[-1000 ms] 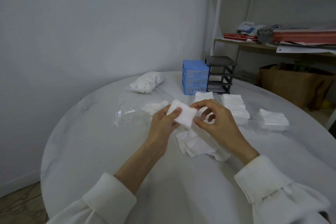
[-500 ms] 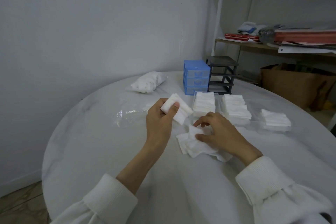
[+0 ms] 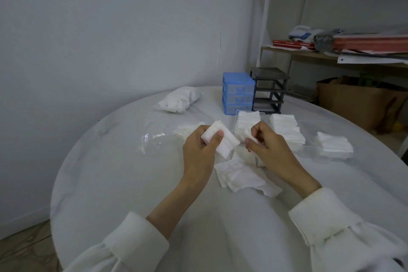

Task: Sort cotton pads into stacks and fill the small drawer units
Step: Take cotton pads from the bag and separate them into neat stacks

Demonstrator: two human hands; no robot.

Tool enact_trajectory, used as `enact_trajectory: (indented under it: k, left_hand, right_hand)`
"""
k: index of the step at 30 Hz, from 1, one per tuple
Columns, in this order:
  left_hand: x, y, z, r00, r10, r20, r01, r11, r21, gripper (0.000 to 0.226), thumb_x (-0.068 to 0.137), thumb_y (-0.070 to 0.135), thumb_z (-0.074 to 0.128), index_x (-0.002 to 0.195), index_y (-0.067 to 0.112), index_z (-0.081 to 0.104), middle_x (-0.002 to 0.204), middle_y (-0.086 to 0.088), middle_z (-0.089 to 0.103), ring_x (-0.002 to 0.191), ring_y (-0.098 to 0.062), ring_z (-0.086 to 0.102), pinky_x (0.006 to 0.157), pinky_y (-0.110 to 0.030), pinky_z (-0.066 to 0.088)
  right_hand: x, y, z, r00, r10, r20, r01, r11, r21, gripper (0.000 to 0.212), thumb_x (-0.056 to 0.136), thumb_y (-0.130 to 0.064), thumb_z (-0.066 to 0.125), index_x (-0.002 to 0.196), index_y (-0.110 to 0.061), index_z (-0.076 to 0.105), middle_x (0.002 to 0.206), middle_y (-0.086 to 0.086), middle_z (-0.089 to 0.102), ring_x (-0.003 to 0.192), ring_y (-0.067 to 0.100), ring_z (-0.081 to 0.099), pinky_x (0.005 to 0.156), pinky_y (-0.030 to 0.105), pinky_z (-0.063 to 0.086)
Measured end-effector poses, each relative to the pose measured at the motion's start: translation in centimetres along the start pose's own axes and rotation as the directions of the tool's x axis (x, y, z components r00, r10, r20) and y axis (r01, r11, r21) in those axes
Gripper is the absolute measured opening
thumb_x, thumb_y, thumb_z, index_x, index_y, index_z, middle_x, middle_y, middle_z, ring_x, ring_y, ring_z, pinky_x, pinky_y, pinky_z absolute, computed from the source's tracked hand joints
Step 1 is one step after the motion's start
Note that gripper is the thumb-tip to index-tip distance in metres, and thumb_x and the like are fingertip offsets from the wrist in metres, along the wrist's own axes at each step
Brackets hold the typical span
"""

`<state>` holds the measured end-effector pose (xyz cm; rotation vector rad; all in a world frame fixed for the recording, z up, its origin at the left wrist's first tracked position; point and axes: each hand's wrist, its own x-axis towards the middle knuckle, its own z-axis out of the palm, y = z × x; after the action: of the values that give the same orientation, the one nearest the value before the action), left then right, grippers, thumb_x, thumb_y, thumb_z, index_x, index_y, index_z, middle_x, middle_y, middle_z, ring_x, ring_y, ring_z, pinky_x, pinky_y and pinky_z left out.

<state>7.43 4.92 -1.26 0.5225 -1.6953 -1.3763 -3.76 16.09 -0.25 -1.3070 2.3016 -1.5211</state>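
Hands sorting soft white cotton pads; no writing is legible.
Left hand (image 3: pixel 202 150) grips a square stack (image 3: pixel 221 141); right hand (image 3: pixel 268 147) pinches one pad (image 3: pixel 250 137).

A brown paper bag (image 3: pixel 353 104) sits below a cluttered shelf (image 3: pixel 309 54) holding red books (image 3: pixel 293 43).

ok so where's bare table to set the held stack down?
Free: near edge between the sleeves, below the loose pads; left side, below the plastic wrap. Crowded: from the left hand and right hand back to the blue drawer unit.
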Motion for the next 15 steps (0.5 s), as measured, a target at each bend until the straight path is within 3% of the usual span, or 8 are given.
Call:
enact_trajectory:
  k: [4,7,11,15]
  left_hand:
    - [0.0,-0.1,0.0,1.0,0.0,0.008,-0.001,1.0,0.026,0.015,0.089,0.016,0.062,0.076,0.011,0.058,0.067,0.002,0.057,0.065,-0.011,0.052,0.06,-0.022,0.041]
    - [0.0,-0.1,0.0,1.0,-0.022,0.007,0.022,0.999,0.025,0.015,0.089,0.016,0.062,0.075,0.011,0.058,0.066,0.004,0.056,0.062,-0.008,0.05,0.057,-0.017,0.04]
    - [0.0,-0.2,0.1,0.994,-0.099,0.041,0.1,0.995,-0.019,0.01,0.088,0.017,0.064,0.081,0.01,0.063,0.074,-0.004,0.062,0.072,-0.017,0.058,0.071,-0.039,0.051]
    - [-0.2,-0.3,0.1,0.982,-0.174,0.076,0.18,0.981,-0.071,0.005,0.086,0.012,0.065,0.082,0.01,0.064,0.079,-0.01,0.063,0.078,-0.023,0.059,0.081,-0.048,0.051]
  right_hand:
    - [-0.1,-0.8,-0.1,0.999,0.036,-0.039,-0.032,0.994,0.105,0.026,0.08,-0.008,0.071,0.073,-0.018,0.048,0.077,-0.003,0.049,0.067,0.008,0.045,0.05,0.007,0.036]
    - [-0.3,-1.6,-0.2,0.998,0.061,-0.004,-0.058,0.963,0.262,0.025,0.072,-0.002,0.076,0.074,-0.018,0.057,0.08,-0.007,0.057,0.071,0.007,0.054,0.056,0.008,0.043]
    - [-0.6,-2.7,-0.6,0.999,0.021,0.03,-0.034,0.853,0.521,0.023,0.071,0.006,0.072,0.085,-0.011,0.066,0.074,-0.01,0.069,0.065,-0.004,0.063,0.059,0.009,0.047]
    - [-0.5,-2.8,-0.4,0.999,0.037,0.027,-0.045,0.753,0.657,0.022,0.07,0.002,0.07,0.086,-0.013,0.064,0.078,-0.01,0.068,0.07,0.002,0.065,0.062,0.014,0.051]
